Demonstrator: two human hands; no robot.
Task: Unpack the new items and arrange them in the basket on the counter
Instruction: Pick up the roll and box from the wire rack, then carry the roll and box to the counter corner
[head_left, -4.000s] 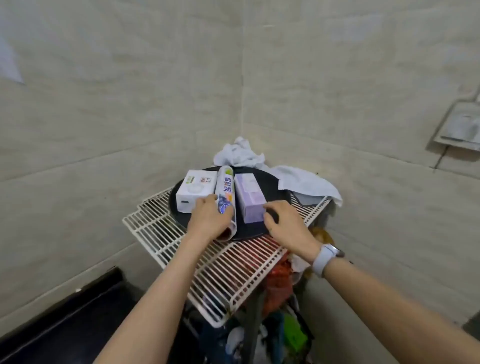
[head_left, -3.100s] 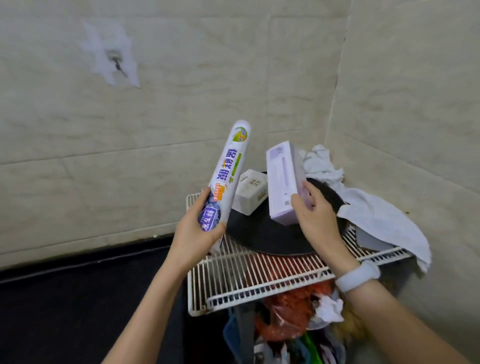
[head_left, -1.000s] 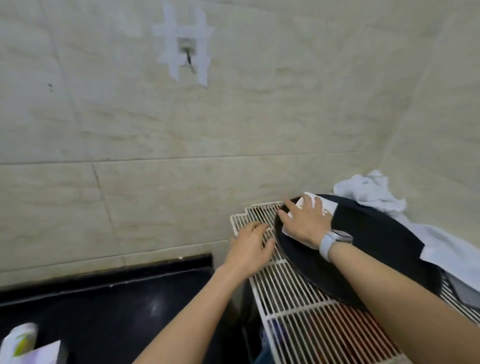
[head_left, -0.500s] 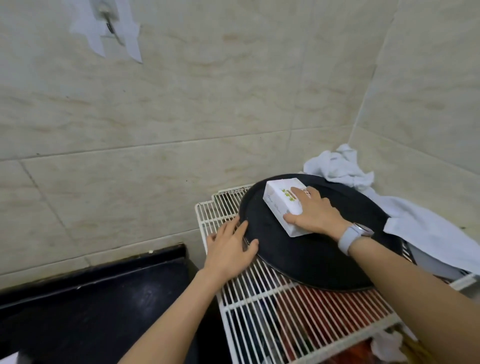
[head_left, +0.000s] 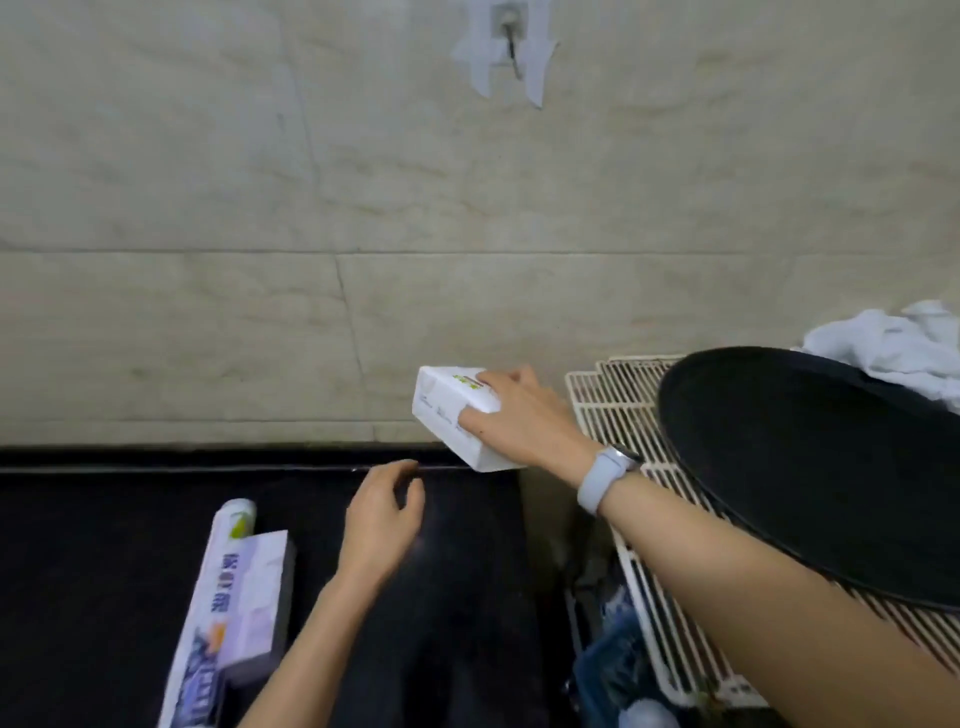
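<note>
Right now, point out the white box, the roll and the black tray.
white box (head_left: 447, 415), head view, its left side face.
roll (head_left: 215, 603), head view, its printed wrapper.
black tray (head_left: 810, 467), head view, its bare surface.

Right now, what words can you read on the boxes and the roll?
Roll: large blue Chinese characters along it, too blurred to read.
White box in the right hand: green mark and tiny print, unreadable.
Purple box: no text shows.
Nothing can be quoted for sure.

The white box (head_left: 457, 415) looks like smooth cardboard, and the roll (head_left: 210, 618) wears a glossy printed wrapper. The counter (head_left: 104, 571) is dark and faintly shiny; the rack (head_left: 613, 405) is white-coated wire under a matt black tray (head_left: 810, 467).
</note>
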